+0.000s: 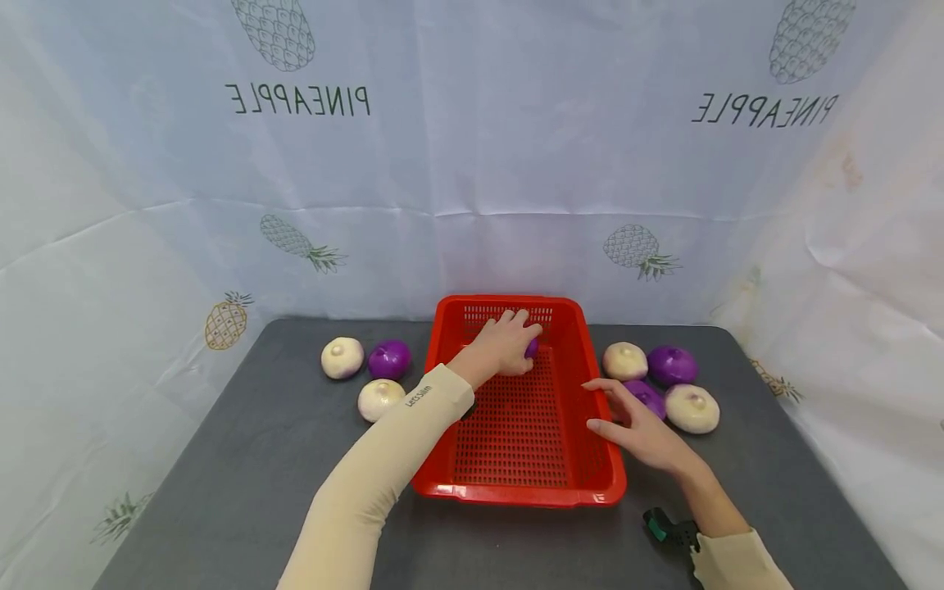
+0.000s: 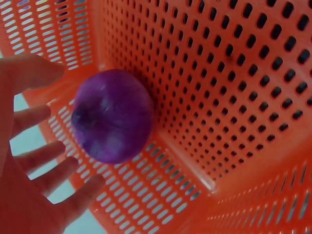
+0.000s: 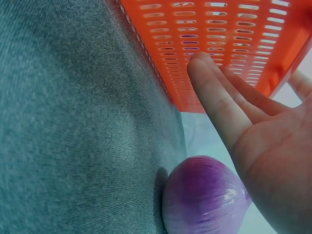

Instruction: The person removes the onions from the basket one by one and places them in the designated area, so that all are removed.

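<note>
A red plastic basket (image 1: 512,483) with perforated floor and walls stands mid-table. Inside it, in the far part, lies a purple onion (image 2: 114,117), mostly covered by the hand in the head view. My left hand (image 1: 505,340) reaches over this onion; the left wrist view shows its fingers spread beside it, not closed round it. At the basket's right side is my right hand (image 1: 637,422), thumb and fingers apart and nothing held. Its fingers (image 3: 219,97) lie along the basket's outer wall in the right wrist view, with a purple onion (image 3: 202,197) below the hand.
Left of the basket sit a purple onion (image 1: 389,360) and two white onions, one of them at the back left (image 1: 342,358). Several white and purple onions (image 1: 673,365) cluster on the right. A pineapple-printed cloth (image 1: 501,164) hangs behind the dark table (image 1: 243,459).
</note>
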